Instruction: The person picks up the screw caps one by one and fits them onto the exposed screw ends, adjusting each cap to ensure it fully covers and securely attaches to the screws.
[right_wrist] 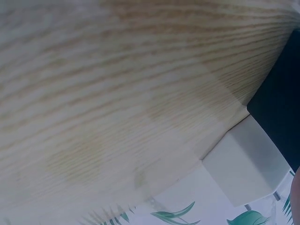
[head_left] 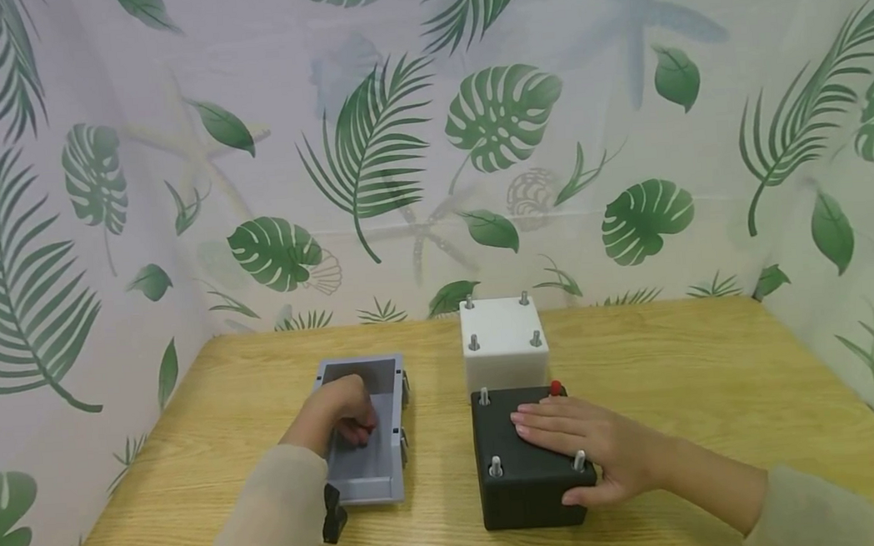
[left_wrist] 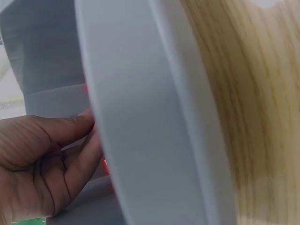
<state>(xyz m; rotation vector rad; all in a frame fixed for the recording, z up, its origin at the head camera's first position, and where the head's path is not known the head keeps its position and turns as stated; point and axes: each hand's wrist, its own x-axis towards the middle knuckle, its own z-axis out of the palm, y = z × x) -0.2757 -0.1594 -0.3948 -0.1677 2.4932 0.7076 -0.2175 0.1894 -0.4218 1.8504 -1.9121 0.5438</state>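
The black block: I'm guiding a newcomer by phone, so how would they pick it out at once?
On the wooden table, right of the open gray bin, stand two bolt-topped blocks. The black block is the nearer, under the person's right hand. Its dark color and the red piece at its far-right corner set it apart from the white block behind.

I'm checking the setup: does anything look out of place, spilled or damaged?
Nothing looks spilled or damaged. One mismatch: a small red cap-like piece shows at the far right corner of the black plastic-looking box, whose other three corners show bare metal bolts.
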